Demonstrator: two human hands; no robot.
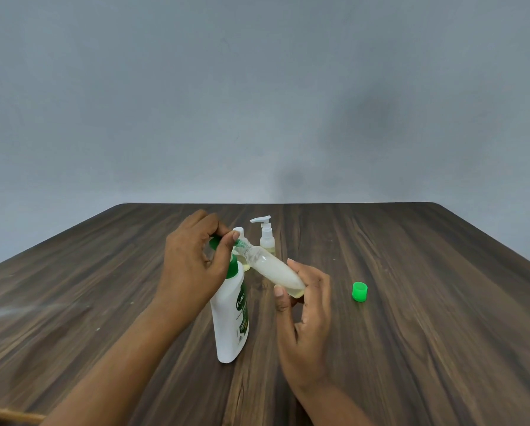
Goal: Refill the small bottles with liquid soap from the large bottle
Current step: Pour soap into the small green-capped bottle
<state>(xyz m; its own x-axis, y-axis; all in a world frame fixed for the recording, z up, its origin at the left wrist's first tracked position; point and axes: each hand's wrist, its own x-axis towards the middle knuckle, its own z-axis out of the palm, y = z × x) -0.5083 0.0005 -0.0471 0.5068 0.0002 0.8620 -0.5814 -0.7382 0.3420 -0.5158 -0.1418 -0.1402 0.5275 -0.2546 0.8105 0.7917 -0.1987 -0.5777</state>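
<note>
**—** On the table (411, 333), mid-way: left hand (193, 265) curled round the pump (216, 241) of the big bottle (229, 321). Right hand (306, 305) pinching the small bottle (276, 269) near its base, tilted, mouth up at the spout.

**—** Handles how?

**—** Probably light. Thin clear plastic, likely to give if squeezed and slick once soapy. Best taken low on the body, thumb opposing, gently.

**—** And the big bottle?

**—** Looks heavier and stiffer. Stands upright, steadied from the top only, so could tip.

**—** Further out?

**—** Dispenser (266, 238) upright just behind; cap (359, 292) well off to the right.
</note>
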